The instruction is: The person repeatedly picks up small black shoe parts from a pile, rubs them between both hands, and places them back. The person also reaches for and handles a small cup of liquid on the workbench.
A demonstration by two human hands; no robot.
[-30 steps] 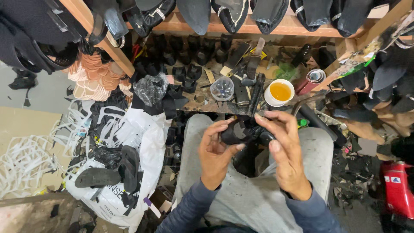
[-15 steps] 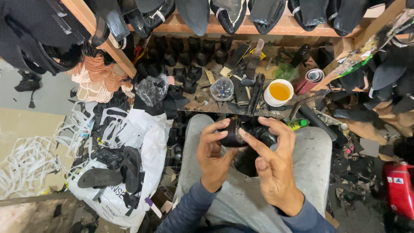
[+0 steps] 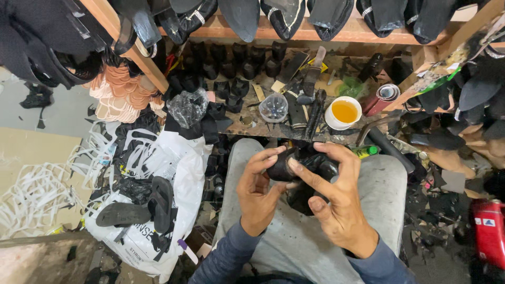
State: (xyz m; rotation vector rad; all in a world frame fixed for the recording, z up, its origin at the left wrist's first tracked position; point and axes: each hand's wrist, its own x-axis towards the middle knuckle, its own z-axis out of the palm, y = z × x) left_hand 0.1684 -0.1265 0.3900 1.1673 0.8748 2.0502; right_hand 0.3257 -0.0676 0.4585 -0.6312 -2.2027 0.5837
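Note:
I sit with grey trousers (image 3: 379,184) over my knees and hold a black shoe piece (image 3: 294,164) above my lap with both hands. My left hand (image 3: 258,192) grips its left end, thumb and fingers curled around it. My right hand (image 3: 334,197) wraps over the right side, with the index finger stretched across the top of the black piece. Much of the piece is hidden behind my fingers.
A low cluttered bench (image 3: 263,126) ahead carries a white cup of yellow glue (image 3: 343,112), a clear bag (image 3: 273,108), tools and black heels. Black shoes hang from a wooden shelf (image 3: 336,34) above. A white sack with black soles (image 3: 158,200) lies left; a red can (image 3: 489,231) right.
Both hands have drawn the black piece closer over my lap. My right hand has shifted from holding the end to lying over the top with the index finger extended.

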